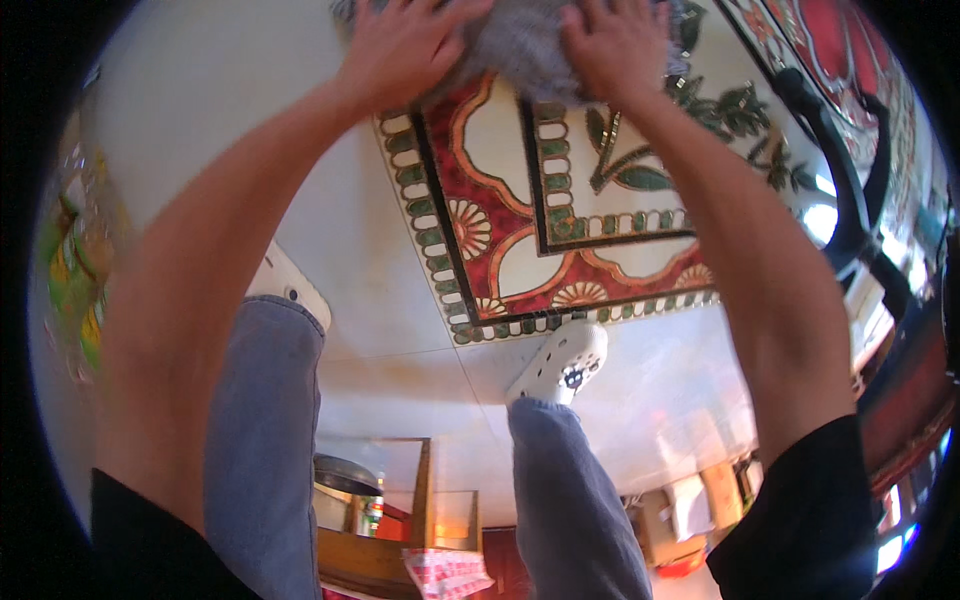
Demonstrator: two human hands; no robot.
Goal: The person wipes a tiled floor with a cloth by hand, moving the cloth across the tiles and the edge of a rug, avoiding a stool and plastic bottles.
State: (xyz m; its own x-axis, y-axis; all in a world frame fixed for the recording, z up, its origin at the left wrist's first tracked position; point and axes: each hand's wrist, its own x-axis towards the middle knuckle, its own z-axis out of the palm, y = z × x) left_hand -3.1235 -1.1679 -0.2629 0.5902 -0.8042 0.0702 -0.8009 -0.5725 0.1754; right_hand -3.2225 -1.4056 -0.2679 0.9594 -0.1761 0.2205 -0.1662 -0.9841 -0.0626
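Observation:
A shaggy grey cloth (517, 49) lies bunched on the tiled floor at the top of the view. On its left part rests my left hand (409, 45), palm down with the fingers pointing away from me. My right hand (619, 49) bears on its right part, thumb towards the middle. The top edge of the view cuts off the fingertips, so a grip on the cloth cannot be made out. Under and in front of the cloth runs a patterned floor panel (517, 202) with a red, green and white border and leaf motifs.
My feet in white clogs (562, 364) stand apart on pale tiles (390, 390). On the right are dark curved legs of furniture (840, 150). Green and yellow plastic packaging (71, 262) lies far left. Behind me are a wooden frame (420, 495) and cardboard boxes (667, 525).

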